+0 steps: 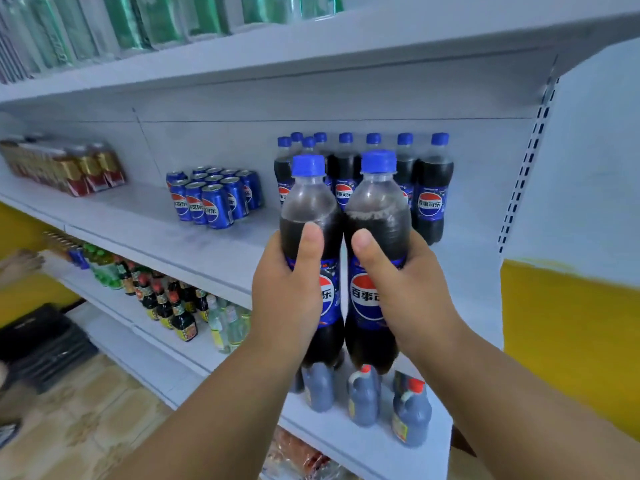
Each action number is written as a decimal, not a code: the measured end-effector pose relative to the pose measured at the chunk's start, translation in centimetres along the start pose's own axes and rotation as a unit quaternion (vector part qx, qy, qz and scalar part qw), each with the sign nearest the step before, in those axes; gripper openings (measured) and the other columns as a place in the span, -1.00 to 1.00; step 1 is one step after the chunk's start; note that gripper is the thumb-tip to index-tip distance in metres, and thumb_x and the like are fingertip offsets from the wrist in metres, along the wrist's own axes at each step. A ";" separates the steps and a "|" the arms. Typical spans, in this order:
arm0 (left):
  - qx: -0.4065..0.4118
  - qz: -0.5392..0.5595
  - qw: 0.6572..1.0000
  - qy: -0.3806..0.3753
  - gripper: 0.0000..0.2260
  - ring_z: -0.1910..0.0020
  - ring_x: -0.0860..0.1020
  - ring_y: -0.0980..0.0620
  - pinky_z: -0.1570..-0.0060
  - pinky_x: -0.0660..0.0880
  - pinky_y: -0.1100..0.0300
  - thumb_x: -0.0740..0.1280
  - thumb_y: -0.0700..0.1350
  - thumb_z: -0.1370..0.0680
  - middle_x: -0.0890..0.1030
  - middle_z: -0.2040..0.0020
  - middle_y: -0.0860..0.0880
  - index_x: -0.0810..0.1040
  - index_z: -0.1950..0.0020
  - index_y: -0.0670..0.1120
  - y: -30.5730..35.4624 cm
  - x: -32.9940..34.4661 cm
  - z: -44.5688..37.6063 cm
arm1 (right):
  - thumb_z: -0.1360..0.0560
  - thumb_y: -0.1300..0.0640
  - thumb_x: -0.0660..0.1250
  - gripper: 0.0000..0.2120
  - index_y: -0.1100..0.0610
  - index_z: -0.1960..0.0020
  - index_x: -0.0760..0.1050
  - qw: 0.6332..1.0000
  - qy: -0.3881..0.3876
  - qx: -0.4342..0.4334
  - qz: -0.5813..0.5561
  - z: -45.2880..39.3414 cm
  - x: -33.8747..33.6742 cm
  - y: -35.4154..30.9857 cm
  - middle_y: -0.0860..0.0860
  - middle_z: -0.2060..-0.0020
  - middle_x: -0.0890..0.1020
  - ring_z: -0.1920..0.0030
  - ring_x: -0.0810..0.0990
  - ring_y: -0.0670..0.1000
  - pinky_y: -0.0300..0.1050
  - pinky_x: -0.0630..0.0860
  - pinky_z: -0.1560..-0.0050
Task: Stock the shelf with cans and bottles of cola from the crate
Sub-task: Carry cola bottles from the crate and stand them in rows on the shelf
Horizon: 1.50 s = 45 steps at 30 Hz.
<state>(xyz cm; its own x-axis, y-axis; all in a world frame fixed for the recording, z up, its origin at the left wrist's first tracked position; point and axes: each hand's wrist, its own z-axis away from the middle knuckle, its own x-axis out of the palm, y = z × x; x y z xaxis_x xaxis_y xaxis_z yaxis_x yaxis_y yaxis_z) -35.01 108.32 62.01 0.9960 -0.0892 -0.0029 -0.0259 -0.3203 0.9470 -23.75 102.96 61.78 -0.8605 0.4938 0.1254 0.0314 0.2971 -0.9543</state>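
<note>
Both hands grasp upright cola bottles side by side, just touching: left hand (289, 292) on the left bottle (311, 216), right hand (398, 289) on the right bottle (375, 220), before the shelf (180, 230) front edge; the stocked bottles (429, 188) stand straight ahead, toward its right end

Top shelf: green-labelled clear bottles (145, 22), blurred. Far left, same level as the cola: red-and-gold shrink-wrapped packs (86, 168). Next shelf down: dark sauce bottles (173, 306), green bottles (104, 268), pale clear bottles (228, 323). Below those, grey-blue jugs (363, 396) with red caps. Yellow wall (571, 323) at right; tiled floor (86, 427); black object (38, 344) on the floor, unclear.
</note>
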 end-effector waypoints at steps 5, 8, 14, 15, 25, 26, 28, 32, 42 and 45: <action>0.044 -0.003 0.998 -0.033 -0.60 0.13 0.55 0.45 0.21 0.38 0.57 0.24 0.40 -0.46 0.63 0.09 0.19 0.55 -0.03 0.12 -3.4 1.9 -6.1 | -0.17 -0.39 0.45 -0.47 -0.15 -0.03 0.57 0.995 0.095 -0.018 0.037 -5.0 1.8 3.1 -0.19 0.07 0.73 0.00 0.71 -0.12 0.10 0.61 -0.16; 0.060 0.019 0.995 -0.076 -0.55 0.07 0.57 0.41 0.17 0.38 0.57 0.22 0.36 -0.40 0.65 0.05 0.18 0.57 -0.08 0.08 -5.7 2.5 -9.7 | -0.22 -0.34 0.52 -0.51 -0.15 -0.05 0.56 0.989 0.136 -0.022 0.051 -7.2 3.0 4.7 -0.20 0.07 0.72 0.01 0.70 -0.16 0.07 0.62 -0.16; 0.048 0.043 0.989 -0.130 -0.80 0.06 0.53 0.50 0.13 0.37 0.59 0.26 0.23 -0.45 0.61 0.10 0.30 0.51 0.00 0.21 -8.9 2.9 -15.2 | -0.21 -0.34 0.43 -0.50 -0.13 -0.06 0.56 0.975 0.197 -0.035 0.093 -11.2 5.5 7.4 -0.22 0.07 0.72 0.02 0.69 -0.19 -0.03 0.62 -0.11; 0.043 0.049 0.989 -0.134 -0.82 0.06 0.54 0.49 0.13 0.37 0.59 0.26 0.21 -0.45 0.62 0.13 0.33 0.51 0.01 0.21 -9.3 2.9 -15.9 | -0.22 -0.33 0.43 -0.53 -0.14 -0.04 0.55 0.973 0.203 -0.038 0.098 -11.7 5.9 7.8 -0.23 0.09 0.71 0.03 0.69 -0.20 -0.06 0.61 -0.09; 0.052 0.082 0.982 -0.164 -0.67 0.02 0.52 0.53 0.08 0.36 0.61 0.21 0.34 -0.37 0.57 0.10 0.52 0.47 -0.06 0.27 -12.3 4.4 -21.1 | -0.22 -0.27 0.41 -0.63 -0.21 0.01 0.52 0.951 0.265 -0.088 0.134 -16.3 7.4 10.6 -0.35 0.15 0.68 0.07 0.65 -0.30 -0.43 0.52 0.07; 0.056 0.082 0.980 -0.170 -0.67 0.01 0.51 0.53 0.07 0.35 0.61 0.21 0.34 -0.37 0.58 0.09 0.51 0.47 -0.07 0.27 -12.5 4.7 -21.6 | -0.23 -0.27 0.41 -0.62 -0.20 0.00 0.51 0.948 0.270 -0.092 0.139 -16.7 7.3 10.7 -0.36 0.15 0.68 0.06 0.65 -0.31 -0.43 0.51 0.06; 0.059 0.084 0.977 -0.187 -0.66 0.01 0.51 0.53 0.08 0.35 0.61 0.22 0.35 -0.38 0.58 0.09 0.50 0.46 -0.08 0.27 -12.5 5.1 -22.3 | -0.24 -0.28 0.40 -0.61 -0.20 -0.01 0.51 0.944 0.274 -0.094 0.157 -17.6 7.2 10.9 -0.38 0.13 0.67 0.04 0.64 -0.31 -0.39 0.52 0.01; 0.066 0.061 0.971 -0.222 -0.66 0.02 0.49 0.56 0.10 0.35 0.62 0.21 0.35 -0.38 0.53 0.08 0.58 0.45 -0.10 0.29 -12.6 5.0 -23.1 | -0.26 -0.28 0.38 -0.61 -0.22 -0.05 0.47 0.941 0.262 -0.066 0.204 -18.3 6.2 11.2 -0.34 0.08 0.67 -0.02 0.64 -0.26 -0.17 0.56 -0.10; 0.222 -0.283 0.905 -0.225 -0.50 0.10 0.56 -0.06 0.19 0.47 0.12 0.48 0.23 -0.34 0.57 0.05 0.00 0.46 -0.05 -0.09 -15.4 1.4 -23.3 | -0.36 -0.07 0.55 -0.55 -0.14 -0.11 0.36 0.858 0.270 -0.022 0.436 -14.4 5.3 12.8 -0.29 0.03 0.47 0.03 0.50 -0.25 -0.25 0.41 0.11; 0.177 -0.330 0.892 -0.254 -0.52 -0.03 0.56 -0.07 0.08 0.48 0.10 0.45 0.24 -0.43 0.57 -0.07 -0.02 0.42 -0.11 -0.07 -14.0 2.4 -24.4 | -0.38 -0.05 0.54 -0.60 -0.12 -0.08 0.39 0.859 0.276 -0.026 0.430 -15.6 5.1 13.2 -0.26 0.04 0.47 0.07 0.53 -0.18 -0.17 0.47 0.08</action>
<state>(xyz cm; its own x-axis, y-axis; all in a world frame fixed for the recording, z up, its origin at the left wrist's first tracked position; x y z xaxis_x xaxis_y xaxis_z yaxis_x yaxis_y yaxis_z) -30.12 135.62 56.61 0.6399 -0.1581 -0.7520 0.4362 -0.7309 0.5248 -19.81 122.20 54.07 -0.1359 0.8571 -0.4969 0.5693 -0.3428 -0.7472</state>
